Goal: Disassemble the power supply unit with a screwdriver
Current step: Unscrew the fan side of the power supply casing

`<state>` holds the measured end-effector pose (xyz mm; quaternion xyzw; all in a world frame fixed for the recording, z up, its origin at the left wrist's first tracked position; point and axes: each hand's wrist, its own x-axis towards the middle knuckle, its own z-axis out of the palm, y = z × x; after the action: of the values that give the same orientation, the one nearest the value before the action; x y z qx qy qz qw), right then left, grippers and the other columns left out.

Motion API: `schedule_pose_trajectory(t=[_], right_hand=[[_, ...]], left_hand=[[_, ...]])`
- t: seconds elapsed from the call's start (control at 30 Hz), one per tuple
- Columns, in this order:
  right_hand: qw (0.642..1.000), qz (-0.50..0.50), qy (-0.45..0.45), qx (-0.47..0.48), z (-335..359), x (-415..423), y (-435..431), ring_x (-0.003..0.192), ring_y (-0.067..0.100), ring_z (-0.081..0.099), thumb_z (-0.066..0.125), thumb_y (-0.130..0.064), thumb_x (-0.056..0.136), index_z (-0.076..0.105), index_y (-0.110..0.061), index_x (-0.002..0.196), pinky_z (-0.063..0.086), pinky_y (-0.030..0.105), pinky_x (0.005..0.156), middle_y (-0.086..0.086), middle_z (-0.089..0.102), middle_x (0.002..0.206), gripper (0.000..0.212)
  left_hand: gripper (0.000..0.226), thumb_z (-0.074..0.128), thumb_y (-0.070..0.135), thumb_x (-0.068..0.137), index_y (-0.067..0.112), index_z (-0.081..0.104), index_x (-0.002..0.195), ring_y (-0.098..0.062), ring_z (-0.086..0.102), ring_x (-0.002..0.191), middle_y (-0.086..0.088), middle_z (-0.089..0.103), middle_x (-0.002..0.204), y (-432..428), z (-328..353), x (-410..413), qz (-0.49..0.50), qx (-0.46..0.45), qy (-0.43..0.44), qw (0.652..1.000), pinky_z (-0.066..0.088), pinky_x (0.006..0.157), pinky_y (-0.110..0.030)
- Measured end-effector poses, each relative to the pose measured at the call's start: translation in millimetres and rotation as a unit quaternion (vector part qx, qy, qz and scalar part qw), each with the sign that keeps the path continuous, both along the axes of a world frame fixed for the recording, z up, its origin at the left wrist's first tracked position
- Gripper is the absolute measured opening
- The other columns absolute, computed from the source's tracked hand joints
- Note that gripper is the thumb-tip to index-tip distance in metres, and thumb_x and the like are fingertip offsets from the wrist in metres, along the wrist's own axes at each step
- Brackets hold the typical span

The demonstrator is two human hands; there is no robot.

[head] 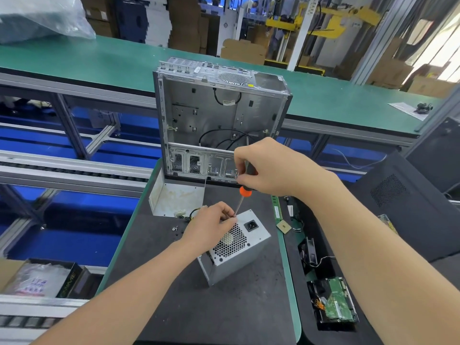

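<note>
A grey metal power supply unit (239, 255) stands tilted on the dark mat, its honeycomb fan grille and black power socket facing up. My left hand (209, 226) grips its upper left corner and pinches the screwdriver's shaft near the tip. My right hand (268, 168) grips the black handle of the screwdriver (245, 191), which has an orange collar. The shaft slants down to the unit's top edge. The tip is hidden behind my left fingers. A few loose screws (175, 229) lie on the mat left of the unit.
An empty open computer case (219, 115) stands upright behind the unit. A detached metal cover (174, 197) lies at its foot. RAM sticks (277, 210), a CPU (283, 227), a hard drive (336, 302) and a dark side panel (403, 202) lie to the right. Boxes (39, 277) sit at the lower left.
</note>
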<state>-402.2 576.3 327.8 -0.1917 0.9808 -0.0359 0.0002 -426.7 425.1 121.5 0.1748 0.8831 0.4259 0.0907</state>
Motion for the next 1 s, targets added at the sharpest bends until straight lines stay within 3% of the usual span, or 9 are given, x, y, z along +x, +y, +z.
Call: schedule_pose_trajectory(t=[0.17, 0.37, 0.5, 0.57, 0.63, 0.73, 0.87, 0.93, 1.0], right_hand=[[0.999, 0.028, -0.031, -0.015, 11, 9, 1, 0.092, 0.016, 0.059, 0.072, -0.006, 0.082, 0.067, -0.022, 0.100, 0.056, 0.042, 0.080, -0.004, 0.063, 0.097, 0.026], [1.000, -0.004, 0.016, -0.010, 12, 9, 7, 0.092, 0.018, 0.052, 0.064, -0.006, 0.082, 0.062, -0.023, 0.097, 0.055, 0.046, 0.080, -0.005, 0.058, 0.095, 0.023], [1.000, -0.015, 0.009, -0.019, 11, 13, 9, 0.092, 0.018, 0.054, 0.063, -0.006, 0.082, 0.061, -0.023, 0.096, 0.057, 0.048, 0.078, -0.006, 0.056, 0.095, 0.022], [1.000, -0.014, 0.011, -0.022, 10, 13, 10, 0.091, 0.019, 0.055, 0.063, -0.006, 0.082, 0.061, -0.023, 0.096, 0.057, 0.048, 0.078, -0.006, 0.056, 0.095, 0.022], [0.999, -0.014, 0.012, -0.026, 9, 14, 10, 0.091, 0.019, 0.057, 0.063, -0.007, 0.081, 0.061, -0.023, 0.095, 0.057, 0.048, 0.077, -0.006, 0.055, 0.094, 0.021], [0.999, -0.013, 0.017, -0.029, 8, 13, 11, 0.089, 0.017, 0.056, 0.064, -0.008, 0.081, 0.062, -0.022, 0.095, 0.057, 0.047, 0.076, -0.008, 0.056, 0.092, 0.020], [0.999, -0.008, 0.020, -0.049, 4, 12, 11, 0.088, 0.015, 0.057, 0.068, -0.010, 0.081, 0.064, -0.021, 0.095, 0.056, 0.045, 0.074, -0.006, 0.062, 0.092, 0.018], [0.998, -0.001, 0.021, -0.063, 0, 10, 7, 0.084, 0.007, 0.057, 0.069, -0.011, 0.081, 0.065, -0.021, 0.093, 0.055, 0.041, 0.071, -0.007, 0.065, 0.087, 0.016], [0.997, 0.010, 0.023, -0.079, -5, 7, 1, 0.080, -0.002, 0.055, 0.067, -0.012, 0.083, 0.065, -0.021, 0.091, 0.051, 0.035, 0.067, -0.008, 0.068, 0.082, 0.012]], left_hand=[[0.018, 0.058, 0.043, 0.104, 0.026, 0.054, 0.099, -0.007, 0.057, 0.069, 0.007, 0.069, 0.081, 0, 3, -5, -0.041, -0.072, 0.057, 0.995, 0.051, 0.066, -0.035], [0.031, 0.043, 0.046, 0.110, 0.015, 0.047, 0.109, -0.029, 0.063, 0.085, -0.004, 0.063, 0.086, 9, 8, -7, -0.065, -0.204, 0.122, 0.969, 0.038, 0.068, -0.034], [0.036, 0.034, 0.048, 0.111, 0.012, 0.040, 0.110, -0.033, 0.064, 0.083, -0.005, 0.056, 0.083, 17, 13, -6, -0.066, -0.270, 0.110, 0.954, 0.044, 0.067, -0.038], [0.037, 0.030, 0.044, 0.113, 0.008, 0.039, 0.116, -0.027, 0.057, 0.067, 0.002, 0.043, 0.069, 20, 11, -4, -0.068, -0.323, 0.178, 0.927, 0.034, 0.052, -0.033], [0.033, 0.026, 0.035, 0.115, 0.005, 0.039, 0.122, -0.027, 0.062, 0.070, 0.003, 0.038, 0.069, 21, 13, -1, -0.070, -0.378, 0.229, 0.894, 0.019, 0.046, -0.031], [0.028, 0.022, 0.020, 0.114, 0.005, 0.041, 0.128, -0.029, 0.066, 0.079, -0.003, 0.041, 0.085, 18, 16, -5, -0.099, -0.423, 0.265, 0.861, 0.028, 0.046, -0.032], [0.030, 0.031, 0.040, 0.113, 0.012, 0.042, 0.110, -0.033, 0.068, 0.073, -0.002, 0.053, 0.070, -11, 17, -19, 0.017, -0.296, 0.208, 0.932, 0.049, 0.057, -0.041], [0.033, 0.033, 0.043, 0.110, 0.014, 0.045, 0.101, -0.030, 0.068, 0.073, -0.002, 0.068, 0.074, -33, 5, -20, 0.078, -0.159, 0.125, 0.976, 0.052, 0.064, -0.044], [0.035, 0.035, 0.047, 0.109, 0.020, 0.046, 0.091, -0.018, 0.066, 0.066, 0.003, 0.071, 0.070, -57, -9, -10, 0.167, -0.016, 0.047, 0.985, 0.051, 0.066, -0.041]])
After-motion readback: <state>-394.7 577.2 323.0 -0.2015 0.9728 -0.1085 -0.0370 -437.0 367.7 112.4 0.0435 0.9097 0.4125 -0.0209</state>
